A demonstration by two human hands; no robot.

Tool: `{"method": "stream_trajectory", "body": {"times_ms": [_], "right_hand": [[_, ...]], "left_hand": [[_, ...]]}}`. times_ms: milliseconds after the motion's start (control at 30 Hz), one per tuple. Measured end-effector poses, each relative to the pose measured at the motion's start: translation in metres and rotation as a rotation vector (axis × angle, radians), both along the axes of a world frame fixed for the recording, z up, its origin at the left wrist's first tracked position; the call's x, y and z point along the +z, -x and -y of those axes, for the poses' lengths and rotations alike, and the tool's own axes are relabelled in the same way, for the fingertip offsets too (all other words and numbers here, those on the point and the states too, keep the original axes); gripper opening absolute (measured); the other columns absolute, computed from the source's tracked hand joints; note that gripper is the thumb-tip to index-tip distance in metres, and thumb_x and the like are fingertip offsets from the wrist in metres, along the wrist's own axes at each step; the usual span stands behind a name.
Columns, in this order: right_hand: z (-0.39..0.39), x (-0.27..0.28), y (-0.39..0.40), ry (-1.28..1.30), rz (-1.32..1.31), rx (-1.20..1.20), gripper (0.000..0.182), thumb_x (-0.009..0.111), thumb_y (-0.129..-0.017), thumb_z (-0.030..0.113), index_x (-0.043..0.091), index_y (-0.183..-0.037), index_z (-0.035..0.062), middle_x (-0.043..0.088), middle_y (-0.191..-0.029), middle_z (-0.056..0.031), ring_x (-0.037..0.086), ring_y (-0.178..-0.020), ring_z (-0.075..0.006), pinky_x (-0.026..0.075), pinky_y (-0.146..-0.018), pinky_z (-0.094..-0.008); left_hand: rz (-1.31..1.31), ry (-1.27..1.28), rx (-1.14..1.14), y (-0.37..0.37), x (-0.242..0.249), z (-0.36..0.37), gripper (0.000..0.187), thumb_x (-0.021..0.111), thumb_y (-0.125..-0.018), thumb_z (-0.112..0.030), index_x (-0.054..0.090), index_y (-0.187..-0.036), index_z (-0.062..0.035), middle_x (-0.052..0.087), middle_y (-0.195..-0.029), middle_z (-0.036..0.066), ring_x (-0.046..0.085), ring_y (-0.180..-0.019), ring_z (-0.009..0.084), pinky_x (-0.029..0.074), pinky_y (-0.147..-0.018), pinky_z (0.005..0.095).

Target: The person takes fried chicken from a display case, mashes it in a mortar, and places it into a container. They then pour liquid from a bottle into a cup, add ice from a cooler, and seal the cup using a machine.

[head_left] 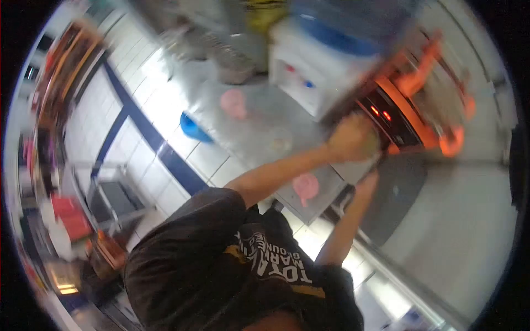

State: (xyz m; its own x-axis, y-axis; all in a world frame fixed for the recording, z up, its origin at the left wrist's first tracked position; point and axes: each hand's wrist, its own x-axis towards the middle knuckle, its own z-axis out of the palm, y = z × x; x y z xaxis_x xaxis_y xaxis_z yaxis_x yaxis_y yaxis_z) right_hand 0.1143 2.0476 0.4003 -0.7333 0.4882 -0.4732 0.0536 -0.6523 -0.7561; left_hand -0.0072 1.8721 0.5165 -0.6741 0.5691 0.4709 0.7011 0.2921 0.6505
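My left hand (pixel 353 138) is right in front of an orange digital scale (pixel 392 113) with lit red digits. Its fingers look curled, but motion blur hides what they hold, if anything. Lower down, my right hand (pixel 366 185) is by the edge of a pale flat panel (pixel 353 170). The fingers of that hand are smeared, so I cannot make out their grip. A pink scoop-like item (pixel 306 186) lies on the metal table (pixel 259 138) under my left forearm. Another pink item (pixel 233 103) lies farther along the tabletop.
A white water dispenser (pixel 301 71) with red and blue taps stands behind the table. Past the table's edge is a blue object (pixel 193 127) near the tiled floor (pixel 149 138). A grey metal stand (pixel 118 198) and wooden shelving (pixel 69 60) are at the left.
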Motion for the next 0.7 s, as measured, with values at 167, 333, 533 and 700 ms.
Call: {"method": "stream_trajectory", "body": {"times_ms": [167,333,533,700], "right_hand": [[0.05,0.058,-0.083,-1.456,0.254,-0.334,0.039,0.051,-0.097,0.023,0.058,-0.122,-0.0062,0.063,-0.115,-0.0219,0.065,-0.099,-0.0331,0.053,-0.091,-0.0421],[0.288,0.093,-0.036,-1.177,-0.26,0.258,0.035,0.065,-0.09,0.017,0.057,-0.117,-0.0041,0.062,-0.105,-0.018,0.063,-0.099,-0.0304,0.051,-0.085,-0.0397],[0.556,0.055,0.056,-1.0,-0.434,1.245,0.044,0.073,-0.085,0.021,0.057,-0.119,-0.0018,0.064,-0.106,-0.0152,0.065,-0.097,-0.0266,0.053,-0.083,-0.0382],[0.737,0.039,0.149,-1.023,-0.589,1.67,0.052,0.08,-0.08,0.025,0.058,-0.12,0.0001,0.066,-0.107,-0.0129,0.066,-0.096,-0.0234,0.055,-0.081,-0.0371]], "left_hand": [[0.02,-0.332,-0.009,-0.01,0.04,0.114,0.094,0.081,-0.058,-0.036,0.045,-0.135,0.0036,0.052,-0.122,0.026,0.053,-0.11,0.0432,0.043,-0.095,0.0506],[-0.05,-0.2,0.082,-0.03,0.039,0.3,0.087,0.08,-0.061,-0.036,0.048,-0.131,0.0047,0.053,-0.117,0.024,0.055,-0.106,0.0414,0.045,-0.092,0.0483],[0.25,0.134,0.25,-0.052,0.025,0.553,0.087,0.081,-0.065,-0.029,0.045,-0.136,0.004,0.052,-0.122,0.024,0.053,-0.111,0.0405,0.046,-0.094,0.0464],[0.342,0.04,0.702,-0.04,0.023,0.756,0.082,0.081,-0.068,-0.03,0.048,-0.136,0.0028,0.053,-0.123,0.025,0.055,-0.113,0.0407,0.048,-0.094,0.045]]}}
